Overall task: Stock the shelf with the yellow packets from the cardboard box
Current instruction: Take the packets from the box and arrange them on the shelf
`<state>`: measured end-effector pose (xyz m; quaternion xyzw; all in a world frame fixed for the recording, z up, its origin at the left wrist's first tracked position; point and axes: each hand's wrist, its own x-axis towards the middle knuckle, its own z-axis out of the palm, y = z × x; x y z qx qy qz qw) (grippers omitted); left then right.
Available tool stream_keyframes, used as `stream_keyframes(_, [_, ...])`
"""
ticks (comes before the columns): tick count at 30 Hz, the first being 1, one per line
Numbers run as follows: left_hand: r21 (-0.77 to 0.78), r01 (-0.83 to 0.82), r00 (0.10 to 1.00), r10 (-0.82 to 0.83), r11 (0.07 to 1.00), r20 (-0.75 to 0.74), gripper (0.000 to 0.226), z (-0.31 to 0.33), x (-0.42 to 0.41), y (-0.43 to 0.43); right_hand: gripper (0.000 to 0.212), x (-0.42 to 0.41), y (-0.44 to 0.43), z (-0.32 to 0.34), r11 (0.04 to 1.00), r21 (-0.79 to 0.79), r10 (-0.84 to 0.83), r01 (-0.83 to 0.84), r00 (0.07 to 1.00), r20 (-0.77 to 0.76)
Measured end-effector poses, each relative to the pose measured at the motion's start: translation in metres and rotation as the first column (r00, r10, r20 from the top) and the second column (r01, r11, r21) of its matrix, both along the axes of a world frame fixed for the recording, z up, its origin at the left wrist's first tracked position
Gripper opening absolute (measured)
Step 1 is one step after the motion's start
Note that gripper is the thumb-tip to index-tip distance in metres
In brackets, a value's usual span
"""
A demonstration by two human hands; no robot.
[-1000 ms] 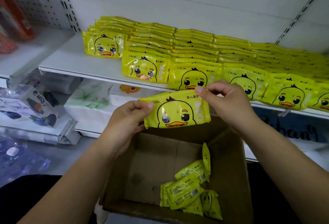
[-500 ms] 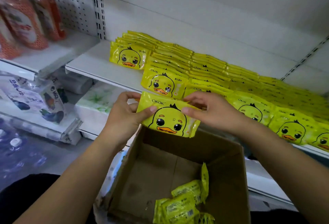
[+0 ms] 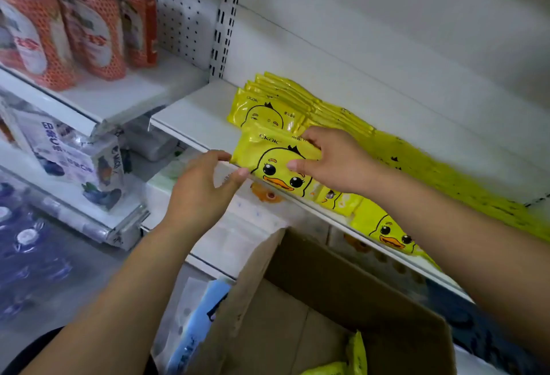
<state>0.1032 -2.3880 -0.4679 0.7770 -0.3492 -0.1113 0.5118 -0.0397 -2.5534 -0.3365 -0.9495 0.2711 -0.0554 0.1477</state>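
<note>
Two hands held one yellow packet (image 3: 268, 163) at the front lip of the shelf (image 3: 193, 115). Left hand (image 3: 202, 193) pinched the packet's left end, with the thumb at the lower corner and curled fingers at the upper one. Right hand (image 3: 336, 160) clamped the right half, fingers curled over the top edge and thumb pressed on the printed duck face. Packet sat between the two hands, duck side facing out, left end higher, lower edge running along the shelf lip. Could not tell if it rested on the shelf or was just above it.

Shelved packets (image 3: 268, 109) stood stacked just behind it, the front one partly covered by the held packet. More of the row ran to the right under the right forearm, blurred.

Cardboard box (image 3: 327, 294) sat open below the shelf, well apart from the held packet. A few loose packets (image 3: 355, 351) showed in the box at the frame's bottom edge.

Red bottles (image 3: 77, 23) stood on the neighbouring shelf at upper left. White printed packs (image 3: 77, 160) lay on a lower shelf at left.
</note>
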Motion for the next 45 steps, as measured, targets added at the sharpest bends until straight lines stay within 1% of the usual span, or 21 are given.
stream_keyframes(2, [0.131, 0.001, 0.987, -0.022, 0.991, 0.16, 0.07, -0.013, 0.014, -0.005, 0.049, 0.028, -0.018, -0.002, 0.999, -0.026, -0.041, 0.043, 0.998, 0.047])
stream_keyframes(3, [0.181, 0.007, 0.98, -0.043, 0.983, 0.196, 0.072, -0.015, 0.017, -0.007, 0.05, 0.041, -0.026, -0.004, 0.998, -0.024, -0.056, 0.058, 0.996, 0.062])
stream_keyframes(6, [0.263, 0.042, 0.969, -0.104, 0.964, 0.225, 0.07, -0.021, 0.022, -0.017, 0.043, 0.079, -0.05, -0.011, 0.996, -0.031, -0.08, 0.084, 0.991, 0.11])
stream_keyframes(8, [0.275, 0.067, 0.966, -0.132, 0.959, 0.224, 0.083, -0.021, 0.02, -0.02, 0.036, 0.093, -0.06, -0.018, 0.996, -0.024, -0.087, 0.09, 0.988, 0.125])
stream_keyframes(10, [0.281, 0.07, 0.968, -0.133, 0.957, 0.212, 0.095, -0.026, 0.024, -0.023, 0.039, 0.111, -0.069, -0.029, 0.996, -0.028, -0.084, 0.088, 0.989, 0.119])
stream_keyframes(11, [0.286, 0.067, 0.97, -0.13, 0.956, 0.205, 0.095, -0.027, 0.025, -0.024, 0.045, 0.118, -0.072, -0.034, 0.996, -0.039, -0.078, 0.083, 0.991, 0.106])
stream_keyframes(13, [0.287, 0.058, 0.973, -0.118, 0.956, 0.198, 0.088, -0.029, 0.026, -0.027, 0.057, 0.129, -0.077, -0.041, 0.994, -0.074, -0.079, 0.085, 0.994, 0.074])
stream_keyframes(14, [0.284, 0.05, 0.974, -0.11, 0.958, 0.199, 0.083, -0.029, 0.027, -0.028, 0.059, 0.133, -0.08, -0.044, 0.992, -0.084, -0.085, 0.09, 0.995, 0.059])
stream_keyframes(18, [0.278, 0.03, 0.974, -0.09, 0.96, 0.209, 0.064, -0.029, 0.026, -0.032, 0.059, 0.131, -0.087, -0.056, 0.977, -0.168, -0.135, 0.134, 0.991, 0.001])
stream_keyframes(20, [0.281, 0.019, 0.974, -0.081, 0.959, 0.211, 0.062, -0.029, 0.025, -0.033, 0.059, 0.128, -0.086, -0.057, 0.967, -0.21, -0.148, 0.146, 0.989, 0.004])
stream_keyframes(22, [0.287, 0.008, 0.974, -0.072, 0.958, 0.213, 0.062, -0.029, 0.024, -0.034, 0.06, 0.127, -0.083, -0.055, 0.965, -0.213, -0.151, 0.151, 0.988, 0.014])
stream_keyframes(24, [0.287, -0.003, 0.976, -0.06, 0.958, 0.211, 0.062, -0.029, 0.021, -0.035, 0.061, 0.122, -0.079, -0.054, 0.969, -0.195, -0.149, 0.155, 0.988, 0.048])
stream_keyframes(27, [0.246, -0.023, 0.977, -0.03, 0.969, 0.211, 0.062, -0.027, 0.012, -0.037, 0.059, 0.102, -0.063, -0.052, 0.965, -0.212, -0.121, 0.151, 0.981, 0.149])
stream_keyframes(29, [0.204, -0.031, 0.974, -0.016, 0.979, 0.227, 0.059, -0.027, 0.002, -0.037, 0.053, 0.077, -0.046, -0.053, 0.965, -0.232, -0.065, 0.123, 0.968, 0.244])
stream_keyframes(32, [0.123, -0.035, 0.972, 0.005, 0.992, 0.237, 0.055, -0.028, -0.02, -0.034, 0.043, 0.028, -0.016, -0.06, 0.97, -0.237, 0.051, 0.046, 0.921, 0.386])
stream_keyframes(34, [0.158, -0.016, 0.984, -0.012, 0.987, 0.178, 0.054, -0.029, -0.039, -0.03, 0.037, -0.009, 0.003, -0.07, 0.971, -0.238, 0.102, 0.005, 0.895, 0.433])
stream_keyframes(36, [0.286, 0.034, 0.994, -0.062, 0.957, 0.09, 0.06, -0.034, -0.059, -0.025, 0.029, -0.048, 0.02, -0.083, 0.974, -0.224, 0.127, -0.026, 0.884, 0.45])
stream_keyframes(38, [0.426, 0.12, 0.991, -0.131, 0.897, -0.003, 0.074, -0.041, -0.077, -0.019, 0.023, -0.09, 0.032, -0.105, 0.979, -0.199, 0.132, -0.049, 0.894, 0.428])
stream_keyframes(41, [0.566, 0.222, 0.975, -0.198, 0.794, -0.105, 0.087, -0.052, -0.097, -0.007, 0.021, -0.151, 0.043, -0.144, 0.994, -0.102, 0.068, -0.037, 0.946, 0.317])
stream_keyframes(43, [0.617, 0.268, 0.963, -0.215, 0.74, -0.161, 0.085, -0.058, -0.114, 0.002, 0.02, -0.189, 0.046, -0.175, 0.999, 0.043, -0.041, 0.032, 0.977, 0.207])
stream_keyframes(45, [0.611, 0.284, 0.959, -0.208, 0.739, -0.194, 0.073, -0.062, -0.133, 0.01, 0.019, -0.22, 0.046, -0.207, 0.956, 0.239, -0.177, 0.172, 0.984, -0.003])
